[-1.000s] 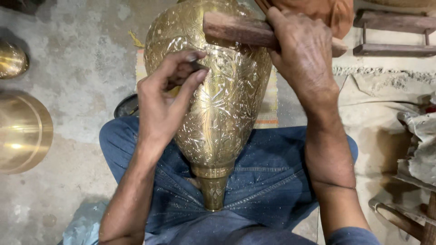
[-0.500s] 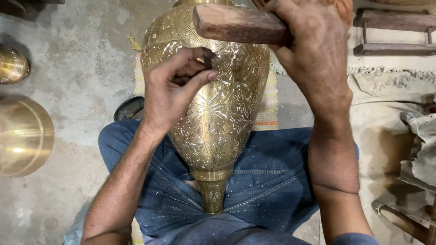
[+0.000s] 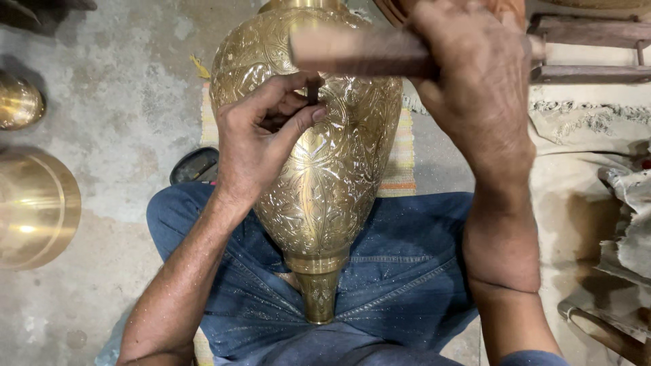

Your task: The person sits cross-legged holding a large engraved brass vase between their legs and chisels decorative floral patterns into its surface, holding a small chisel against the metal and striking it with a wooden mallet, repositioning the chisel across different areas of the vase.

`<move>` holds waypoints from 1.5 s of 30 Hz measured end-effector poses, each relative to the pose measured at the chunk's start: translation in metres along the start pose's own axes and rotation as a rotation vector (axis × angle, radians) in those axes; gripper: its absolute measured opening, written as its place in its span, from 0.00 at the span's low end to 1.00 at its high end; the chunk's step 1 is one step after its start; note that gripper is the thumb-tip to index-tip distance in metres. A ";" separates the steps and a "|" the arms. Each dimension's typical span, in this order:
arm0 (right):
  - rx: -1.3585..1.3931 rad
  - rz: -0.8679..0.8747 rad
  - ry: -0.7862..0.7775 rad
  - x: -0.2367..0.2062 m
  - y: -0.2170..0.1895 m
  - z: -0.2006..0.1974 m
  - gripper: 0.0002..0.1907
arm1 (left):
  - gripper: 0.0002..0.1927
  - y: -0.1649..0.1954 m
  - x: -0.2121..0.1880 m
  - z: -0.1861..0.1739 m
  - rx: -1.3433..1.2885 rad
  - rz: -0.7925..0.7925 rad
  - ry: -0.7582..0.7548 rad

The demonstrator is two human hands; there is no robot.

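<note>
Left hand [image 3: 261, 146] pinches a small chisel [image 3: 312, 91] against the engraved brass vase [image 3: 325, 183]; right hand [image 3: 478, 88], at two o'clock, fingers wrapped, grips a wooden mallet [image 3: 359, 53].

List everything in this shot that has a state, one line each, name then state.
brass vase: lying tilted across the lap, narrow end toward the person, engraved.
small punch: pinched upright, tip on the vase.
left hand: shut on the punch.
wooden mallet: raised over the punch, motion-blurred.
right hand: shut on the mallet.
brass bowl: resting on the floor, untouched.

Bare floor [image 3: 129, 88] left of vase [image 3: 319, 176]
</note>
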State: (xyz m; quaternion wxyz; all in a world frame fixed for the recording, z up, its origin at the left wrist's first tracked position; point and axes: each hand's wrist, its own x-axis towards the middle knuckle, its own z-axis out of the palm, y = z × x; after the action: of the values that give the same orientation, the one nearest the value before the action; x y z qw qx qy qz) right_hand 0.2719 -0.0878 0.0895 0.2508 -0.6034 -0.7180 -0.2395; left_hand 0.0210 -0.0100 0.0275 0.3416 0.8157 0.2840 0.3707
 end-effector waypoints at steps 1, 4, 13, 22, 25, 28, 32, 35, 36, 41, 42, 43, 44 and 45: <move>0.263 0.158 -0.064 0.000 0.001 0.000 0.15 | 0.15 0.000 0.001 0.000 -0.034 0.021 0.000; 0.149 0.028 -0.070 -0.003 0.002 0.003 0.13 | 0.15 0.001 0.001 0.001 -0.012 0.007 0.007; 0.179 0.026 -0.070 -0.011 0.008 0.016 0.09 | 0.14 0.001 0.002 0.000 0.014 0.021 -0.011; 0.377 0.225 -0.214 -0.006 0.001 0.007 0.21 | 0.13 0.001 -0.001 0.000 0.020 0.030 -0.003; 0.180 0.030 -0.036 -0.008 0.000 0.008 0.26 | 0.12 0.002 0.000 0.000 0.024 0.027 0.000; 0.219 -0.015 0.047 -0.009 0.002 0.013 0.27 | 0.14 0.002 0.000 -0.001 0.032 0.021 0.010; 0.733 0.366 -0.081 -0.010 0.001 0.018 0.24 | 0.17 0.000 -0.001 0.001 0.020 0.020 0.019; -0.016 -0.027 -0.030 -0.009 0.000 0.016 0.19 | 0.11 -0.003 -0.001 0.002 0.049 0.052 0.017; 0.219 0.065 -0.043 -0.008 -0.001 0.015 0.19 | 0.12 -0.004 0.000 0.001 0.015 0.042 0.012; 0.004 -0.076 -0.057 -0.007 -0.003 0.012 0.18 | 0.09 -0.004 -0.002 -0.001 0.034 0.025 0.000; 0.169 0.003 -0.047 -0.007 -0.003 0.012 0.20 | 0.10 -0.004 -0.003 -0.001 0.011 0.035 0.003; 0.332 0.080 -0.035 -0.007 -0.003 0.013 0.22 | 0.12 -0.003 -0.004 -0.001 -0.012 0.050 0.008; 0.497 0.162 -0.031 -0.007 -0.003 0.014 0.26 | 0.15 -0.003 -0.004 -0.001 -0.038 0.057 0.009; 0.401 0.097 -0.060 -0.007 -0.004 0.015 0.22 | 0.13 -0.002 -0.004 -0.001 -0.018 0.046 0.008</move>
State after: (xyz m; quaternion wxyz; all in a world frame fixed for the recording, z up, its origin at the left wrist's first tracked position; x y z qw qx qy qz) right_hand 0.2684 -0.0839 0.0735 0.3556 -0.5821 -0.7287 -0.0613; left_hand 0.0170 -0.0115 0.0246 0.3392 0.8173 0.2633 0.3843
